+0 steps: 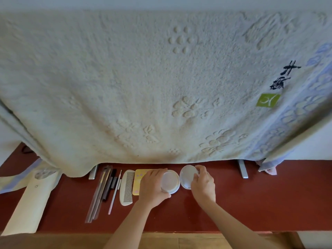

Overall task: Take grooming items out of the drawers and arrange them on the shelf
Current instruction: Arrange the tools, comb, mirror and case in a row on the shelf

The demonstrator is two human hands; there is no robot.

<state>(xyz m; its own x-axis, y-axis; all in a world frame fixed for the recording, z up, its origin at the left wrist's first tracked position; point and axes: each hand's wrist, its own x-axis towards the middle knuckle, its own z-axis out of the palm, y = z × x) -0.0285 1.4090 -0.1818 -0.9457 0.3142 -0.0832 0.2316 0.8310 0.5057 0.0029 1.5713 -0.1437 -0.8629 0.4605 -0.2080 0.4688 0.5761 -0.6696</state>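
Note:
On the dark red shelf (pixel 251 194) lie several grooming items in a row. My left hand (pixel 152 187) grips a round white compact (pixel 170 183) from its left side. Just to the right, my right hand (pixel 203 184) holds a second round white disc (pixel 186 177), tilted up on its edge and touching the first. Left of them lie a yellow card (pixel 138 178), partly under my left hand, a white comb (pixel 127 186), a thin white stick (pixel 115 191) and a bundle of dark pencils and brushes in clear sleeves (pixel 101 191).
A large pale towel (pixel 161 87) hangs down over the back of the shelf, hiding what stands behind it. Two metal feet (pixel 242 169) poke out under it. A white panel (pixel 32 200) leans at the left. The shelf's front edge runs along the bottom.

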